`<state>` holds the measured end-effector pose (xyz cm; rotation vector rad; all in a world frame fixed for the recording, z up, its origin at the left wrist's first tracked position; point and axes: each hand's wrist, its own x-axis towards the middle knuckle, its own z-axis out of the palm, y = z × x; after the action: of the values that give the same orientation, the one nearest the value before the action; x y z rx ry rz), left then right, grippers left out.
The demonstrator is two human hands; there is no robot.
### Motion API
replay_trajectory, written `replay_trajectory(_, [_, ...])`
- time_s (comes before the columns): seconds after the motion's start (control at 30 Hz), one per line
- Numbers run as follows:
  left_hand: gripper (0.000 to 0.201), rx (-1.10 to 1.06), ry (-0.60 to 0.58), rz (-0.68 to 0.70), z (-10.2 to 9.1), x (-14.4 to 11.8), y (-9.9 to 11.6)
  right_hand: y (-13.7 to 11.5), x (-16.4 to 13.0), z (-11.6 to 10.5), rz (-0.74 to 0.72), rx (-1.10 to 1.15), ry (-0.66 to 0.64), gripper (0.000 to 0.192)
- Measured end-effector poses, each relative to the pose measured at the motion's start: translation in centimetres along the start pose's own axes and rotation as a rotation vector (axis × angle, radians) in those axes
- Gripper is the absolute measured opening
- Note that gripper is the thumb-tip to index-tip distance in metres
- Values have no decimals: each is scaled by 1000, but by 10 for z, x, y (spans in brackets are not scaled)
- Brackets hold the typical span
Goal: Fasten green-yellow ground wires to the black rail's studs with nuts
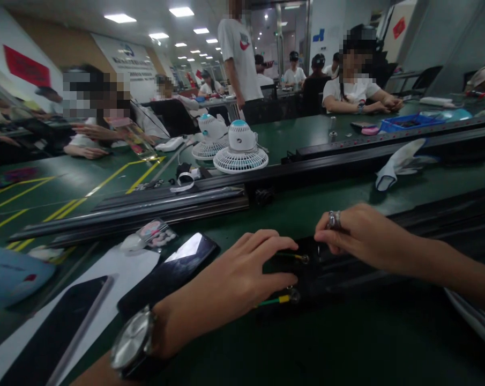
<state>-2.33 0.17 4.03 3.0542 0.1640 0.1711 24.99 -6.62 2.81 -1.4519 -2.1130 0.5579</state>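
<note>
Left fingers (281,280) beside rightward-pointing wires (283,299)

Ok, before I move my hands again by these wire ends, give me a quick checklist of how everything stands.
1. Left hand free: ok, thumb and fingers are apart near the wire ends.
2. Right hand grip: cannot tell; the fingers are curled in, and anything pinched there is hidden.
3. Green wire with yellow sleeve fastened at its end: cannot tell, too dark there.
4. Wrists bare: not ok, a watch is on the left wrist.
5. Dark phone well away from the left arm: not ok, it lies right beside it.
6. White glove out of the way: ok, it lies beyond the right hand.
</note>
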Motion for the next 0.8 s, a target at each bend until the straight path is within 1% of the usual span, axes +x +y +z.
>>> replay_trajectory(0.1, [24,77,-36,17,9,4,0,2,4,5,45,-37,-74,32])
replay_trajectory(0.17, [21,115,-6,31,16,4,-2,0,7,7,45,-39,-79,32])
replay_trajectory(0.2, [21,124,-19,34,19,3,-3,-1,8,8,39,-47,-77,31])
replay_trajectory(0.23, [19,138,-3,36,21,2,-3,-3,9,9,31,-58,-72,30])
replay_trajectory(0.27, [18,157,-9,22,23,1,-4,-4,10,9,26,-67,-63,28])
replay_trajectory(0.37, [12,180,23,13,27,0,-5,-7,11,10,10,-83,-39,23])
replay_trajectory(0.47, [10,124,28,-4,27,0,-4,-6,9,10,1,-74,-38,22])
replay_trajectory(0.67, [13,-121,69,-43,17,-2,3,3,3,11,2,-40,-63,27])
replay_trajectory(0.8, [18,-176,16,-48,15,-3,9,3,1,10,-10,-46,-74,26])
